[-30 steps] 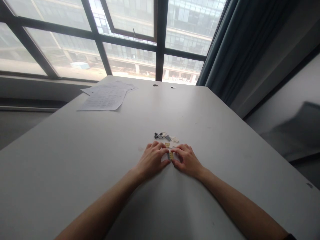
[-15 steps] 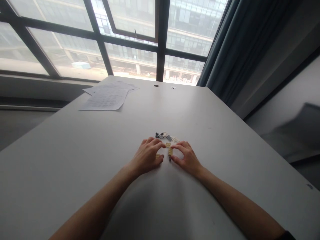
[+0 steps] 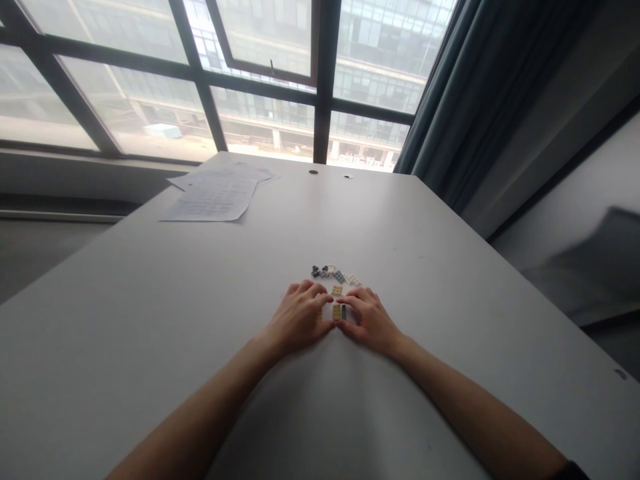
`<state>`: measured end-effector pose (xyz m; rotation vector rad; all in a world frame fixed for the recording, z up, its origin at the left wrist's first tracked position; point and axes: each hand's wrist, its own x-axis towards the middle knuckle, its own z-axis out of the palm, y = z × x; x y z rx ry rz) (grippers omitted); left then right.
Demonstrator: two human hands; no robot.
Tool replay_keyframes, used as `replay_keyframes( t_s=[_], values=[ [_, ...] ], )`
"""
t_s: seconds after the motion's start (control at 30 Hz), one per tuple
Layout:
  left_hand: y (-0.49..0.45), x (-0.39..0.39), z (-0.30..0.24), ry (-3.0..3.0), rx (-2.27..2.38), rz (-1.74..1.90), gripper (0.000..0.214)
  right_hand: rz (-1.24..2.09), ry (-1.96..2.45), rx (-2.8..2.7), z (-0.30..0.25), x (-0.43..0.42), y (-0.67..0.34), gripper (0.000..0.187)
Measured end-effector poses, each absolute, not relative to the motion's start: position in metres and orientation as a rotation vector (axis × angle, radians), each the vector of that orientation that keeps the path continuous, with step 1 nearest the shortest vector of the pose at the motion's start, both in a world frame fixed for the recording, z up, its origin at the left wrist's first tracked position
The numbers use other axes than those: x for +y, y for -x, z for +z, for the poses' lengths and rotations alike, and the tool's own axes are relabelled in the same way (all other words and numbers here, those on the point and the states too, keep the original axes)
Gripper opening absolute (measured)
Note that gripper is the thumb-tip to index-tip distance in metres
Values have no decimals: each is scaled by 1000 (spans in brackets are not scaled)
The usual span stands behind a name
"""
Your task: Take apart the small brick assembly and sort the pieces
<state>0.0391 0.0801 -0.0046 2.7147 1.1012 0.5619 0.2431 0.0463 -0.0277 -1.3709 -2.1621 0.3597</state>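
Observation:
A tan studded toy brick [image 3: 337, 312] lies on the white table between my two hands. My right hand [image 3: 367, 319] curls around it, index fingertip at its far end and thumb at its near end. Beside that brick, within the right hand's curl, is a narrow dark grey piece [image 3: 343, 312]. My left hand [image 3: 303, 319] arches at the left with thumb and index finger apart, the thumb tip close to the brick's near corner. Partly hidden by the left hand is another tan piece [image 3: 320, 315]. Just beyond the fingertips lies a second tan brick [image 3: 337, 291].
Past the hands, several small pieces form a loose row: dark ones [image 3: 315, 271], a grey plate [image 3: 339, 276] and white ones [image 3: 353, 280]. Printed papers [image 3: 213, 200] lie at the table's far left. A window and a dark curtain [image 3: 450, 100] stand behind the table.
My right hand has brought the tan brick slightly left and nearer to me, and it now looks flat. The dark grey piece shows at its right side. My left thumb has moved right, towards the brick.

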Motion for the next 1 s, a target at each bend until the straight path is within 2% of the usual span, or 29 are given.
replay_keyframes(
  t_s=[0.13,0.33,1.0],
  values=[
    [-41,79,-7,-2731,1091,571,29,382,1397,-2154,-26,43,-248,43],
    [-41,79,-12,-2734,1086,587,21,381,1426,-2140,-27,42,-250,32],
    [-36,78,-9,-2728,1073,543,21,362,1405,-2213,-24,42,-244,31]
  ],
)
